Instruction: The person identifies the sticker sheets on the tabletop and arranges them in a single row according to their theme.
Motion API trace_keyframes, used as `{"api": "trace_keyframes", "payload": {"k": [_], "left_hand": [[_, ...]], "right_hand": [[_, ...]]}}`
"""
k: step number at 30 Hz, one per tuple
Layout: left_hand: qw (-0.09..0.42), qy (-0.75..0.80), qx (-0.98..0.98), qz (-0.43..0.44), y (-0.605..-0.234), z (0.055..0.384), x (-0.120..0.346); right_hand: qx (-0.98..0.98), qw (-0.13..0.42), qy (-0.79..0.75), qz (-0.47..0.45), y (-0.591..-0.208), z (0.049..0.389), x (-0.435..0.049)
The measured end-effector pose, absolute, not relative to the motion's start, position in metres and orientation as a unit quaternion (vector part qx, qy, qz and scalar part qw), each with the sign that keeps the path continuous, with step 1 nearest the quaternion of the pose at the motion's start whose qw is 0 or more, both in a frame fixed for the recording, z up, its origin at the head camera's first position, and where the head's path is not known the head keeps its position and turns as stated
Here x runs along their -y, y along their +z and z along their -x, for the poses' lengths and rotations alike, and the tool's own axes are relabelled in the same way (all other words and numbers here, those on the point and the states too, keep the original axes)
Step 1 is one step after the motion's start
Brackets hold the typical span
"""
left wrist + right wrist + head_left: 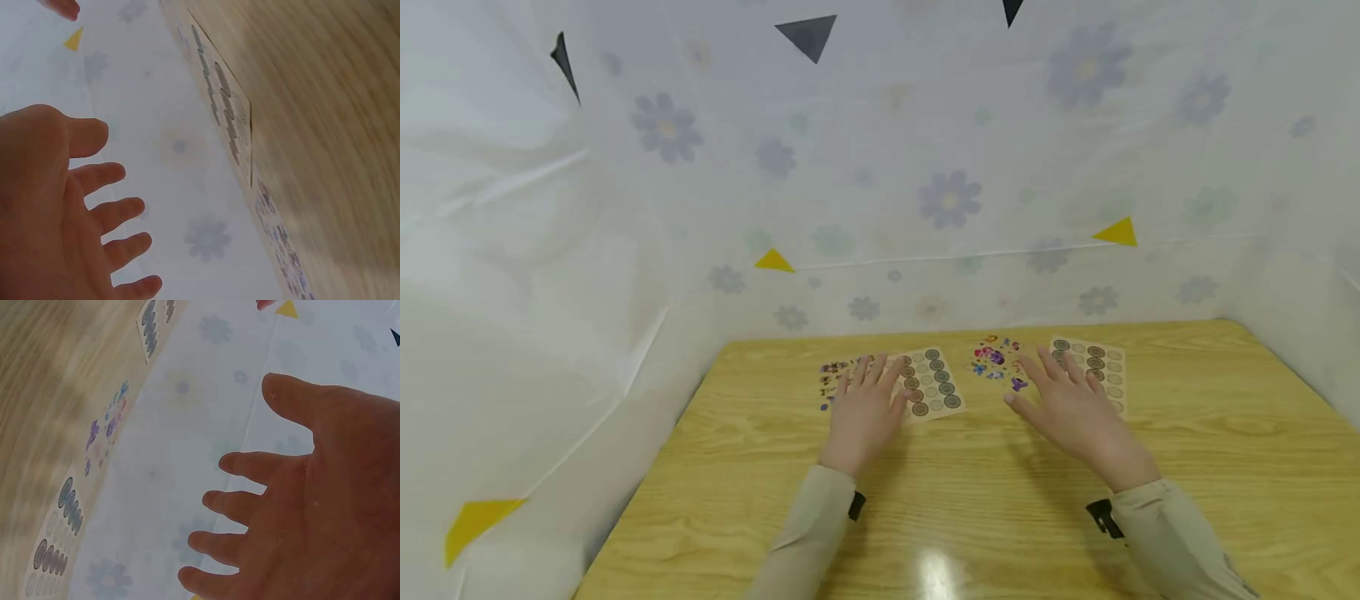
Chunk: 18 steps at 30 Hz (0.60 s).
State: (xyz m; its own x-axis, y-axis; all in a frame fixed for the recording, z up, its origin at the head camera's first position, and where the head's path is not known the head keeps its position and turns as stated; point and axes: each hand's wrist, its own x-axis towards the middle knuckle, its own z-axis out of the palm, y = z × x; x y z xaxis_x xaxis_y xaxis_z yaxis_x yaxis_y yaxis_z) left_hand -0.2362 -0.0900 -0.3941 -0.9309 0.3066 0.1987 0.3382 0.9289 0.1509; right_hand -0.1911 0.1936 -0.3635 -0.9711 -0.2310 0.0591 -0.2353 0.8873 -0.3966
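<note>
Left hand (863, 414) and right hand (1075, 418) hover, grips wide, holding nothing. On bench (962, 508): left sheet (932, 385) and right sheet (1112, 367) of circles, bright shapes (995, 357) between. Step seemingly preparatory; next move calls for lowering, fine pinch on something flat.

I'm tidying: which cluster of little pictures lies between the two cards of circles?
The right cluster, with bright pink pieces; the left cluster lies left of the left card.
</note>
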Motion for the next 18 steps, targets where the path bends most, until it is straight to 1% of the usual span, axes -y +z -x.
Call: {"api": "trace_keyframes", "payload": {"k": [3,5,13,18], "left_hand": [[0.093,-0.092,0.977,0.17,-0.4,0.249,0.094],[0.086,-0.091,0.977,0.173,-0.402,0.258,0.096],[0.051,-0.128,0.967,0.215,-0.405,0.296,0.103],[0.009,-0.18,0.958,0.223,-0.408,0.314,0.106]], "right_hand": [[0.973,0.003,0.202,-0.116,-0.372,0.197,-0.192],[0.972,0.007,0.2,-0.119,-0.377,0.202,-0.19],[0.971,0.023,0.198,-0.129,-0.399,0.22,-0.177],[0.962,0.038,0.221,-0.154,-0.414,0.235,-0.165]]}}
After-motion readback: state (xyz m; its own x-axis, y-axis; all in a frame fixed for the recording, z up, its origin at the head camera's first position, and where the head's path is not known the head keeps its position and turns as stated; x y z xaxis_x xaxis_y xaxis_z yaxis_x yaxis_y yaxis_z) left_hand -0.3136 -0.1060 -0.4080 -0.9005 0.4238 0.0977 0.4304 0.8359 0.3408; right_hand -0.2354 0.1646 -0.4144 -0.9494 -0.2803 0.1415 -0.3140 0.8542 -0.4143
